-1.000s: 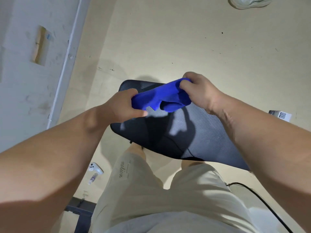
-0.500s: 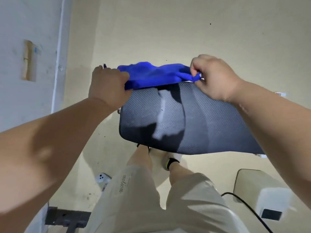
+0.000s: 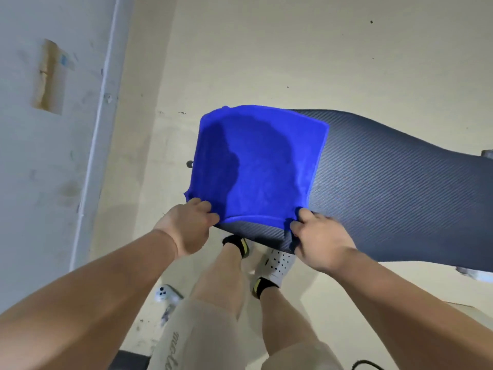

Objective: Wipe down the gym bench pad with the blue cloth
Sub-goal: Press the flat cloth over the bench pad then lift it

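One soft blue cloth (image 3: 256, 166) spread flat over the end of the dark ribbed gym bench pad (image 3: 386, 188).
My left hand (image 3: 186, 225) and right hand (image 3: 320, 241) each pinch a near corner. It looks light and floppy, so the corners are probably the best hold.

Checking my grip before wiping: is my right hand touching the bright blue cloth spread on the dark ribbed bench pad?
Touching. The head view shows the right hand pinching the bright blue cloth at its near corner.
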